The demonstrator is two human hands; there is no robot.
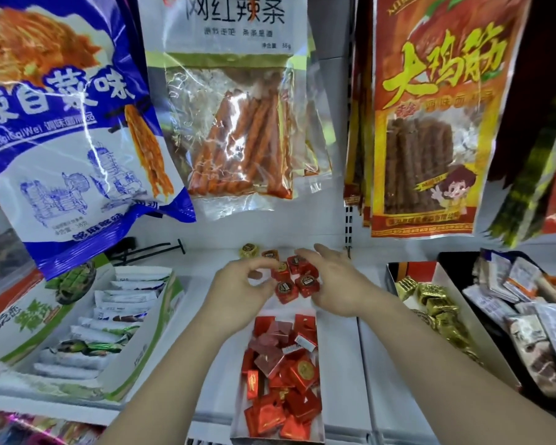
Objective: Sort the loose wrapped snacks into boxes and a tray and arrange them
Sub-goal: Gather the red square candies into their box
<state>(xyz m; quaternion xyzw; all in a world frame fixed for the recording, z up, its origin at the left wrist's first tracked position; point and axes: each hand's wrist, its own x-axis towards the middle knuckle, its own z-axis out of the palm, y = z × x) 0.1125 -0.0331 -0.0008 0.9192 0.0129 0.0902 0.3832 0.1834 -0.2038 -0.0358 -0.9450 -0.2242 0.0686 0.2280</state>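
three boxes [135, 377]; one tray [456, 258]; two hands [238, 293]

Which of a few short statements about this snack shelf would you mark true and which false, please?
1. The left hand and right hand are both at the loose red snacks. True.
2. The middle box holds gold snacks. False: it holds red ones; the gold snacks are in the right box.
3. One gold snack lies loose behind the red cluster. True.
4. The left box is empty. False: it holds white packs.
5. Large bags hang above the shelf. True.
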